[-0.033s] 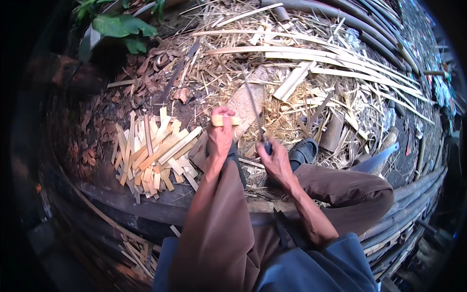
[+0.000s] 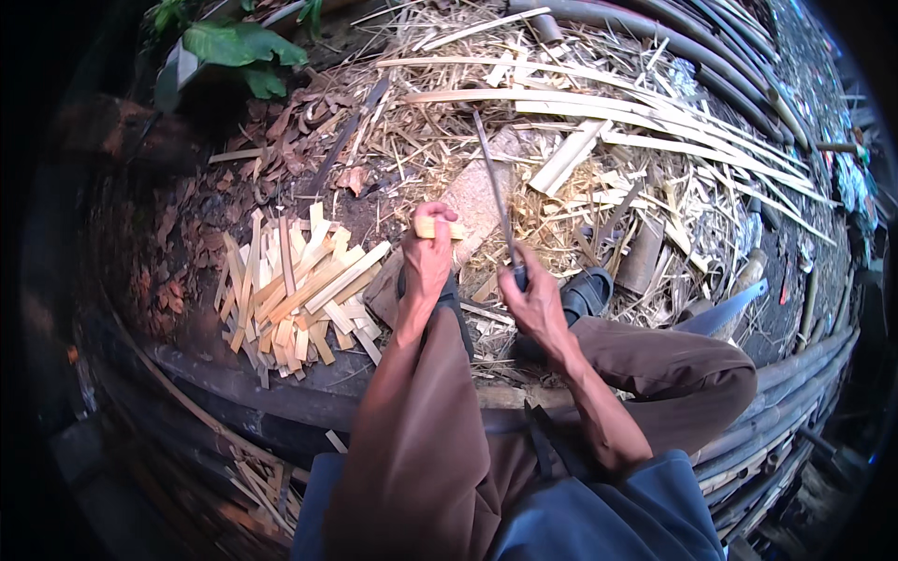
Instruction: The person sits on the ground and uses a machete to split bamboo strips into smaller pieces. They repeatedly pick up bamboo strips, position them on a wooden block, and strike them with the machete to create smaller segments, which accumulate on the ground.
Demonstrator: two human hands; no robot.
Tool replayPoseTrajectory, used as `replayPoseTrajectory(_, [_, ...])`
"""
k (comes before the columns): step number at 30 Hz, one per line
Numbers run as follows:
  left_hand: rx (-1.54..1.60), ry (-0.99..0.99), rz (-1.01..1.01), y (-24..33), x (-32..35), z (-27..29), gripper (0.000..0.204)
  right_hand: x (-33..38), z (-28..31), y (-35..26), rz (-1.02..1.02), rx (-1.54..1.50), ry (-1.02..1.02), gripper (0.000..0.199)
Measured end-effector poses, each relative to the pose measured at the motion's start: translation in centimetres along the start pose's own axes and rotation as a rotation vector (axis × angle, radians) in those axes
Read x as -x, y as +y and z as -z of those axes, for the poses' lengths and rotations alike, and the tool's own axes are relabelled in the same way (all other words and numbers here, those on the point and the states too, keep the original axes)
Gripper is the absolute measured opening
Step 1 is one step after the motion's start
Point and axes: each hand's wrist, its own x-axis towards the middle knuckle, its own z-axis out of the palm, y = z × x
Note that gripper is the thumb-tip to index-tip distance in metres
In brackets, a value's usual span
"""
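knife handle [image 2: 520, 275] mostly hidden, ugh | your right hand [image 2: 539, 304] is curled round it | your left hand [image 2: 427, 264] pinches a stubby pale wood piece [image 2: 426, 227]

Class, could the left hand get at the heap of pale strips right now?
Probably yes: nothing visible blocks the left hand from the heap of pale strips beside it, though it holds a short yellowish piece.
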Motion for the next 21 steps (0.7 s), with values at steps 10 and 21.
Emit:
replayPoseTrajectory(10, [-0.134,-0.322,-0.158,2.0,-1.9,0.1,0.020,0.5,1.7,-6.1,-0.031,-0.484,-0.210,0.051])
replayPoseTrajectory(21, [-0.047,-0.342,-0.300,2.6,-1.7,0.1,0.025,0.7,0.3,-5.6,-0.117,-0.485,-0.222,0.040])
